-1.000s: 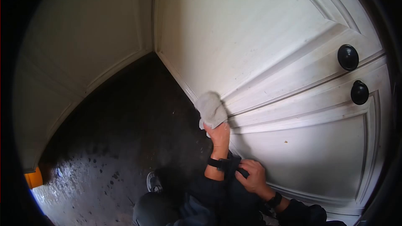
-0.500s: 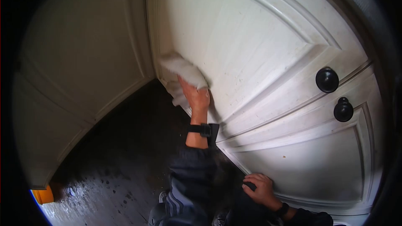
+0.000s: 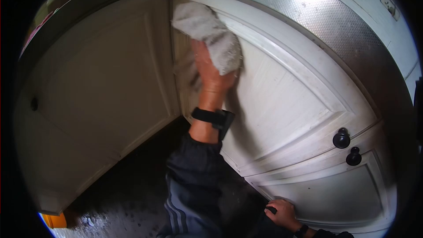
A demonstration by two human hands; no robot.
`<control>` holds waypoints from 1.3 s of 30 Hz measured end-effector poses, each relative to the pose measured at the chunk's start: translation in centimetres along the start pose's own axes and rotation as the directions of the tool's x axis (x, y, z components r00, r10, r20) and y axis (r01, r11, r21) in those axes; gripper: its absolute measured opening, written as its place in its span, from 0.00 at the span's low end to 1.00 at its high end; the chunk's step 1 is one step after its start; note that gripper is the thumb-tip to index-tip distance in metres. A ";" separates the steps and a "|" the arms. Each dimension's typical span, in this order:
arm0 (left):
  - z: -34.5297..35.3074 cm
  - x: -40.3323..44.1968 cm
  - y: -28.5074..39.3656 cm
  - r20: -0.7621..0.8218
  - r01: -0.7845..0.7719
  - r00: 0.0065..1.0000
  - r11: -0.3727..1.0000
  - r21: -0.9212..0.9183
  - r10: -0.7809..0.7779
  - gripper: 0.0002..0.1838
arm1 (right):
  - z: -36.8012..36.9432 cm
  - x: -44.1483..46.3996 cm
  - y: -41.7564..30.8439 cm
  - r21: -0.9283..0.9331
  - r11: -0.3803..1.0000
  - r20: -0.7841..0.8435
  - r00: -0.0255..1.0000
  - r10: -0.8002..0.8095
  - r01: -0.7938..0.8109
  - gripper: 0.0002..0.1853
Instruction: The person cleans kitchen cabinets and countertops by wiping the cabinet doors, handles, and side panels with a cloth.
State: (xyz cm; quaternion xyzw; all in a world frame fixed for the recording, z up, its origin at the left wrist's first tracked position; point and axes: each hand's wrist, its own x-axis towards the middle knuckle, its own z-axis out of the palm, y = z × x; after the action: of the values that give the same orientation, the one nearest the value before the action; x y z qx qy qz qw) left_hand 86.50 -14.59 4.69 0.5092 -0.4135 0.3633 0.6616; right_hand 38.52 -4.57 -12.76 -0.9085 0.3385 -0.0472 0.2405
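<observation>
My left hand (image 3: 213, 68), with a black band at its wrist, holds a damp-looking greyish-white cloth (image 3: 200, 22). It presses the cloth against the upper left part of a white cabinet door (image 3: 273, 88), close to the inner corner. The cloth covers most of the fingers. Low on the right, my right hand (image 3: 282, 213) is curled in front of the neighbouring white door (image 3: 335, 194). Something dark shows between its thumb and fingers, but I cannot make out what it is.
Two black round knobs (image 3: 341, 138) sit near the seam between the doors. Another cabinet front (image 3: 97, 79) meets the corner at left. A textured metal counter edge (image 3: 326, 22) runs above. Below are a dark, wet-looking floor (image 3: 128, 194) and an orange object (image 3: 55, 220).
My left hand has moved up the door with the cloth, from near its lower left corner to its upper left part. The view has shifted, bringing in the counter edge. My right hand keeps its pose.
</observation>
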 end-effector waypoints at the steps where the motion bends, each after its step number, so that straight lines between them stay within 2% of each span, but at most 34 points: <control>1: -0.3 1.0 -2.0 0.043 -0.075 0.997 0.992 0.098 0.071 0.29 | -0.1 0.1 0.0 -0.009 1.000 -0.017 1.000 0.004 -0.004 0.11; 3: -0.6 0.8 -7.1 0.118 -0.094 0.990 0.978 0.185 0.073 0.30 | -0.2 0.0 -0.6 -0.026 0.999 -0.031 0.999 0.020 -0.021 0.11; 4: -0.1 -0.7 -8.1 0.117 0.192 0.977 0.972 -0.133 -0.176 0.28 | -0.2 -0.1 -0.7 -0.026 0.999 -0.035 0.999 0.027 -0.028 0.11; 5: 0.3 -2.3 -9.1 0.109 0.417 0.903 0.791 -0.448 -0.415 0.27 | -0.3 0.2 -1.0 -0.028 0.999 -0.038 0.999 0.027 -0.028 0.11; 6: 0.4 -4.3 -10.5 0.144 0.513 0.822 0.607 -0.608 -0.550 0.27 | -0.4 0.4 -1.3 -0.031 0.999 -0.036 0.999 0.021 -0.022 0.11; 9: -1.1 -14.9 -13.6 -0.048 0.607 0.773 0.759 -0.234 -0.633 0.28 | -0.1 0.5 -2.0 -0.057 0.998 0.005 1.000 -0.016 0.016 0.11; 10: -1.6 -18.6 -15.4 -0.020 0.535 0.845 0.843 0.055 -0.535 0.29 | 0.0 0.7 -2.0 -0.068 0.997 0.007 1.000 -0.019 0.020 0.12; 11: -2.1 -22.2 -17.2 0.009 0.401 0.904 0.853 0.334 -0.428 0.29 | 0.4 0.3 -1.8 -0.076 0.997 0.013 1.000 -0.018 0.019 0.12; 13: -2.1 -27.8 -19.3 0.060 0.575 0.808 0.807 0.136 -0.586 0.30 | 0.9 0.0 -1.9 -0.077 0.997 0.035 0.999 -0.010 0.013 0.12; 15: -1.5 -30.8 -20.0 0.135 0.711 0.701 0.700 -0.064 -0.700 0.32 | 0.7 0.5 -2.2 -0.062 0.998 0.043 0.999 -0.008 0.011 0.12; 17: -1.8 -30.0 -18.1 0.066 0.766 0.639 0.627 -0.143 -0.766 0.32 | 0.5 0.3 -2.3 -0.080 0.997 0.071 0.997 0.001 0.004 0.11; 19: -1.4 -24.2 -13.4 -0.116 0.775 0.613 0.623 -0.107 -0.781 0.31 | 0.5 0.2 -1.5 -0.109 0.994 0.065 0.998 0.011 -0.004 0.11; 21: -1.7 -28.5 -16.7 -0.141 0.583 0.811 0.763 0.280 -0.568 0.33 | 0.1 -0.1 -2.1 -0.113 0.992 0.056 0.997 0.056 -0.050 0.12; 22: -1.7 -29.6 -17.3 -0.137 0.688 0.719 0.670 0.279 -0.681 0.33 | -0.1 0.0 -2.3 -0.112 0.992 0.044 0.997 0.070 -0.065 0.12; 24: -2.5 -31.4 -18.5 -0.093 0.775 0.592 0.534 0.339 -0.800 0.30 | 0.0 -0.1 -2.6 -0.129 0.990 0.044 0.997 0.061 -0.055 0.12; 26: -3.8 -35.7 -19.8 -0.023 0.763 0.522 0.454 0.459 -0.853 0.26 | -0.1 -0.3 -3.0 -0.143 0.989 0.051 0.997 0.054 -0.047 0.12; 28: -4.8 -37.2 -19.7 -0.020 0.652 0.655 0.552 0.520 -0.756 0.22 | 0.0 -0.3 -3.2 -0.143 0.989 0.052 0.998 0.047 -0.040 0.12; 30: -5.6 -39.5 -21.0 0.085 0.358 0.767 0.533 0.767 -0.636 0.16 | -0.2 0.1 -4.1 -0.142 0.988 0.046 0.997 0.063 -0.056 0.12; 31: -6.2 -40.6 -22.0 0.208 0.080 0.782 0.426 0.901 -0.587 0.14 | -0.3 -0.4 -4.5 -0.138 0.988 0.045 0.996 0.079 -0.073 0.12; 33: -5.7 -40.1 -22.0 0.303 -0.178 0.781 0.270 0.946 -0.547 0.15 | -0.5 -1.1 -4.0 -0.132 0.990 0.018 0.998 0.059 -0.056 0.12; 34: -5.8 -39.6 -20.2 0.267 -0.143 0.791 0.257 0.956 -0.551 0.15 | -0.7 -1.6 -3.7 -0.133 0.990 -0.003 0.999 0.051 -0.051 0.12; 36: -5.1 -39.5 -17.7 0.131 0.122 0.813 0.386 0.914 -0.567 0.15 | -1.1 -2.1 -3.7 -0.139 0.988 -0.057 0.997 0.060 -0.068 0.12; 37: -5.6 -40.9 -16.3 0.046 0.334 0.794 0.498 0.800 -0.606 0.13 | -1.2 -3.2 -4.1 -0.133 0.987 -0.060 0.995 0.085 -0.092 0.12; 39: -5.6 -42.1 -14.7 -0.120 0.692 0.690 0.603 0.398 -0.714 0.11 | -1.7 -3.2 -5.3 -0.115 0.989 -0.072 0.994 0.080 -0.088 0.12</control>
State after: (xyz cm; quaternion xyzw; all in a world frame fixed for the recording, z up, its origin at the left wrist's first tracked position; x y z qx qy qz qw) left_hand 84.17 -14.86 -40.25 0.7669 -0.1105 0.1394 0.6166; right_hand 38.75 0.27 -8.53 -0.9040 0.3866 -0.0473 0.1766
